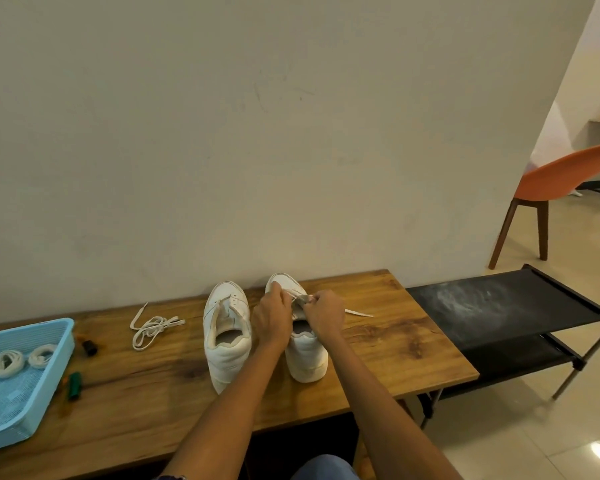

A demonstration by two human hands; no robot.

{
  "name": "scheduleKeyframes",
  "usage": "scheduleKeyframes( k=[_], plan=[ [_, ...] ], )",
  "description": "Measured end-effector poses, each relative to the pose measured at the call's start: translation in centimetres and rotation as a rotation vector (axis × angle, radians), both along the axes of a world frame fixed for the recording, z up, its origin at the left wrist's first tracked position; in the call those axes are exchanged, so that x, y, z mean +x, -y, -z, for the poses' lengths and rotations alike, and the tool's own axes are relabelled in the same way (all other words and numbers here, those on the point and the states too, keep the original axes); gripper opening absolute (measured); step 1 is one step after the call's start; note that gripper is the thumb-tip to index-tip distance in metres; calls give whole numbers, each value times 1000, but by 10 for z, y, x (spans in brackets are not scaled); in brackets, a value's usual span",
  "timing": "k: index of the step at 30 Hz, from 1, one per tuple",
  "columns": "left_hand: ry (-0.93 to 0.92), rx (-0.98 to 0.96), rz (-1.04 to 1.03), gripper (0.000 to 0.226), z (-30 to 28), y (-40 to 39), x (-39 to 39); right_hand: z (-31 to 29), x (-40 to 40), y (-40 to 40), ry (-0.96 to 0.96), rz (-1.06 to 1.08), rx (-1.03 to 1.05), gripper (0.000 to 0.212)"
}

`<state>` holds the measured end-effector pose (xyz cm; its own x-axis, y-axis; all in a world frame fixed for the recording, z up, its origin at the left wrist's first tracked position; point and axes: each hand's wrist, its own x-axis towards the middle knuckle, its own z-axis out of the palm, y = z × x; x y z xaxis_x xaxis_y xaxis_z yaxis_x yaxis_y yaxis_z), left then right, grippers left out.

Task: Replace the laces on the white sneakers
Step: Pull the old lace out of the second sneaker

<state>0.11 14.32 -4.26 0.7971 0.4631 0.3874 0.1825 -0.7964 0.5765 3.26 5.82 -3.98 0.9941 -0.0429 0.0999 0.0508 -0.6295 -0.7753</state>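
Two white sneakers stand side by side on the wooden table (378,351), toes toward the wall. The left sneaker (226,332) has no lace in it. A loose white lace (151,329) lies in a heap to its left. Over the right sneaker (307,353), my left hand (272,317) holds the eyelet area with curled fingers. My right hand (324,315) pinches that shoe's lace beside it. One end of this lace (359,312) trails onto the table at the right. The fingertips hide the eyelets.
A light blue plastic tray (61,336) at the table's left edge holds two coiled white laces (21,358). A small black object (89,347) and a green one (74,385) lie beside it. A black shoe rack (499,313) and an orange chair (561,188) stand to the right.
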Motion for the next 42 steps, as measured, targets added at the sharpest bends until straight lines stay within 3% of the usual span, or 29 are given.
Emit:
scheduleKeyframes(
  k=[3,5,10,13,22,25,31,35,38,42],
  plan=[
    [-21,-286,-117,22,0,-1,2,0,1,0,10,-3,-10,17],
    [-102,-305,-122,22,-4,-5,6,0,1,1,13,-1,-5,17],
    [-124,-161,28,31,-26,-10,9,-1,-1,3,8,14,-3,15],
    [-87,58,176,17,-31,-3,10,-3,-3,3,21,25,-6,18],
    [-167,299,221,20,-21,-1,5,-4,-5,4,0,9,31,19],
    [-145,142,195,15,-15,8,4,-6,-5,5,1,20,17,28],
    [199,-512,-47,17,-29,-2,9,-7,-8,5,3,53,24,19],
    [106,-663,-204,21,-24,-16,13,-8,-8,4,-2,52,36,20],
    [-1,-624,-187,27,-21,-20,15,-8,-9,4,0,59,14,12],
    [37,-247,47,29,-27,-19,16,-8,-9,4,4,69,-4,12]
  ],
)
